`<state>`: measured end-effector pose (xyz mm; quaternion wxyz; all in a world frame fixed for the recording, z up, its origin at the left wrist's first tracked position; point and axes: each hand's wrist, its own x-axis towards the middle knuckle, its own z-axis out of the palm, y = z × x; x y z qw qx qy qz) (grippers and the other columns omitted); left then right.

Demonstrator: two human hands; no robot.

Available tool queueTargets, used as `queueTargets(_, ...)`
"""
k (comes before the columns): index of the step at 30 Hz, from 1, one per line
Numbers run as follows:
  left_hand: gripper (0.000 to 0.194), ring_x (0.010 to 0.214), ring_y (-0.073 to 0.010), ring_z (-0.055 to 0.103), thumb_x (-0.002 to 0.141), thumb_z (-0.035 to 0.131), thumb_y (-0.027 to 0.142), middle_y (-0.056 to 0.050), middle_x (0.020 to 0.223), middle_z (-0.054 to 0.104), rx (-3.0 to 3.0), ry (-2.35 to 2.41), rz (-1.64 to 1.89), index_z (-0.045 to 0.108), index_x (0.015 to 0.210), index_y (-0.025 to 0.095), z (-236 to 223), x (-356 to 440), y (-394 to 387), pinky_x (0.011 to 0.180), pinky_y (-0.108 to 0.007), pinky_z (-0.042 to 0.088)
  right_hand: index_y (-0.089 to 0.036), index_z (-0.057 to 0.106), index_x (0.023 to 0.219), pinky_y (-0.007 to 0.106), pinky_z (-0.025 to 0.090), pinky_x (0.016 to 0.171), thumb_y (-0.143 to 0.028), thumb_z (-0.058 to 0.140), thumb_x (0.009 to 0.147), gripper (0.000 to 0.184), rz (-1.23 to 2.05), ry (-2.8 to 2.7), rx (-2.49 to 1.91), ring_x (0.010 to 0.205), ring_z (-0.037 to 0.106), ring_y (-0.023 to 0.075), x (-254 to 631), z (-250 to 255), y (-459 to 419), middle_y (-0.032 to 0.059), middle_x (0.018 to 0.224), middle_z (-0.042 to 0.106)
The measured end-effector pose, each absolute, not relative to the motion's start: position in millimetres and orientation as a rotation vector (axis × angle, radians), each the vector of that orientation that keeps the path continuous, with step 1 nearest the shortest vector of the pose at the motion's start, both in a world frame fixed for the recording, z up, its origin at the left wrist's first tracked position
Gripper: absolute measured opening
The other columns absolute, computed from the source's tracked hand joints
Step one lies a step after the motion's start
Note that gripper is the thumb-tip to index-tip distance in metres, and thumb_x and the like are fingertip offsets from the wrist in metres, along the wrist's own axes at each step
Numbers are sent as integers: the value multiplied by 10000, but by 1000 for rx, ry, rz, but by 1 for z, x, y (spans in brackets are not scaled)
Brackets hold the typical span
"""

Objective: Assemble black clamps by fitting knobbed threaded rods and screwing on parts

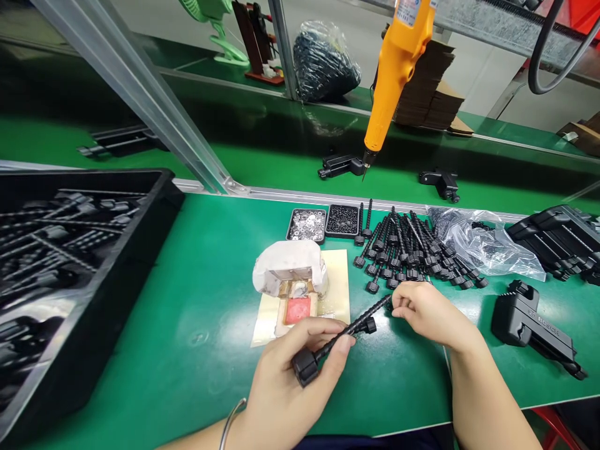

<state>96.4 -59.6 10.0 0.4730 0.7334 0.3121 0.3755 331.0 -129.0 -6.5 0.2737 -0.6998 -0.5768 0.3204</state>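
My left hand (300, 369) is closed around a black threaded rod (335, 344) with a ribbed knob at its near end. A second, smaller black knob (370, 325) sticks out beside the rod; whether it belongs to another rod I cannot tell. At the rod's far tip, the fingers of my right hand (419, 312) are pinched together on a small dark part that they mostly hide. Beyond the hands lies a pile of black threaded rods with knobs (403, 247). A white block fixture (290, 265) with a red pad (298, 310) stands on a yellowish sheet (338, 281).
An orange electric screwdriver (398, 75) hangs point-down above the bench. Small trays hold metal nuts (307, 222) and black screws (344, 220). A large black bin (154, 206) of rods stands left. A clear bag (492, 250) and a black Bosch part (534, 325) lie right.
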Motion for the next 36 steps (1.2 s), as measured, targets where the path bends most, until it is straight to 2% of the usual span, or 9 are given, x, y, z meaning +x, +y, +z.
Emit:
queueTargets(4,132,651,-156,771,857,667,105,11,769,776,1710,709,948,667,910,226,5,92,-61,610,-177,632,-176,679,869,259,577,633,-176,656,860,25,762,-1304,-1659,669,691,157,326,0,-131,15,736,703)
queueTargets(7,192,716,-156,781,876,651,75,12,848,766,1643,635,963,647,966,245,-4,86,-64,661,-186,646,-186,762,859,258,603,554,-307,807,796,144,687,-1073,-1406,588,682,159,318,1,-131,31,721,711)
queueTargets(10,174,738,-160,780,902,643,88,1,890,747,1586,595,988,649,973,247,-8,83,-68,679,-205,656,-234,801,782,235,590,518,-335,860,764,119,661,-1019,-1298,588,667,150,311,1,-130,28,709,711)
queueTargets(14,23,701,-158,769,937,667,248,-17,879,738,1475,662,1016,673,921,232,-3,87,-72,654,-210,659,-259,818,823,253,624,579,-308,849,795,64,686,-990,-1212,651,696,162,307,2,-129,44,781,735)
queueTargets(17,114,689,-152,758,929,682,329,-17,854,738,1411,737,1014,677,882,226,-1,89,-73,651,-211,657,-258,820,874,266,635,593,-299,815,834,57,727,-952,-1174,644,702,163,305,2,-127,48,795,731)
queueTargets(20,26,727,-145,768,949,653,242,-8,891,744,1488,648,1000,668,928,239,-4,87,-71,681,-196,655,-269,821,876,232,619,596,-274,816,832,44,743,-949,-1179,639,689,144,304,1,-127,34,768,724)
queueTargets(24,203,788,-142,773,919,610,59,4,932,756,1618,572,985,639,989,248,-9,84,-67,729,-189,653,-262,821,854,224,633,608,-226,831,812,56,774,-927,-1135,642,699,141,304,0,-128,36,797,725)
queueTargets(28,269,824,-155,778,897,601,10,2,943,754,1658,509,1000,624,1027,244,-7,83,-65,727,-189,654,-230,821,876,212,638,640,-180,817,826,71,916,-890,-994,667,717,139,308,2,-127,49,822,724)
queueTargets(36,37,753,-114,754,983,607,231,7,925,778,1397,499,792,614,961,261,4,85,-68,732,-174,627,-239,798,750,144,580,511,-142,961,603,240,1113,-851,-825,536,652,89,315,1,-128,-4,715,686)
